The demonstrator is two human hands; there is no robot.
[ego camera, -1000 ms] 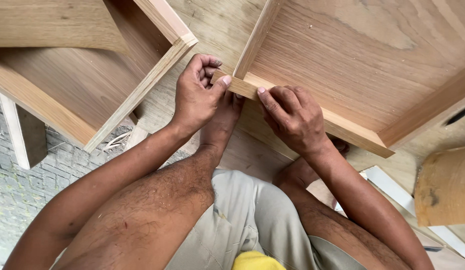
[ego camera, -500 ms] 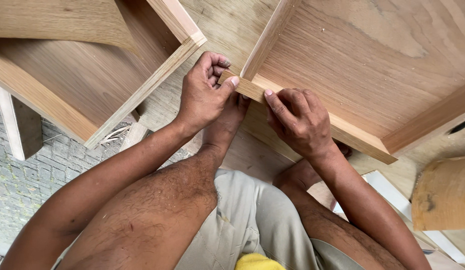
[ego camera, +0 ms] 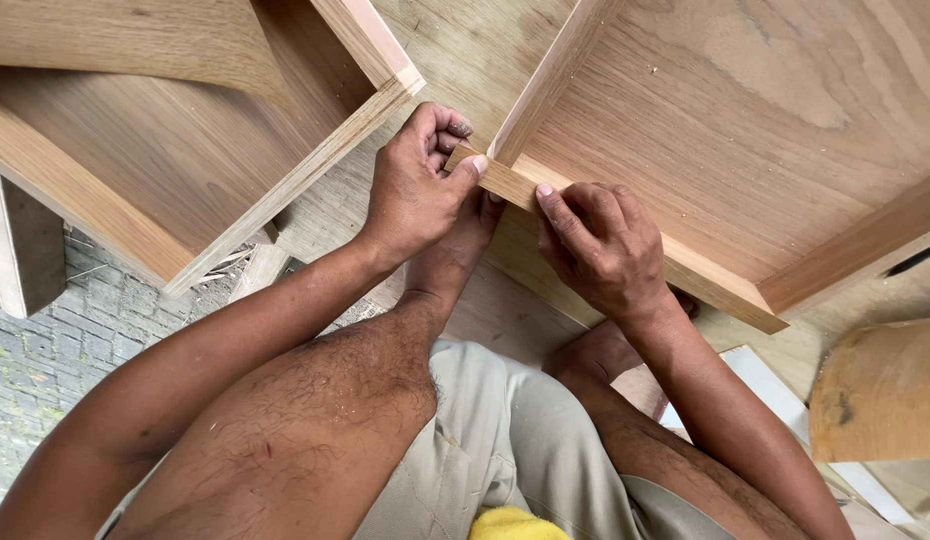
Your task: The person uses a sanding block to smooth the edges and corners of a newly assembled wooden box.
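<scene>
Both hands stay put: left hand point(ego camera: 417, 185) still pinches the wooden frame point(ego camera: 745, 150) corner, right hand point(ego camera: 600, 245) presses its near rail point(ego camera: 705, 280).

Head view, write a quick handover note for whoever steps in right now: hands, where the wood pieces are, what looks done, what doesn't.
Left hand: pinching the near corner of the right frame.
Right hand: fingers pressed on that frame's front strip.
Left frame lies alongside, untouched.
Done: strips sit along the panel edges in view.
Left: the corner joint under the hands; whether it is fixed cannot be told.
</scene>
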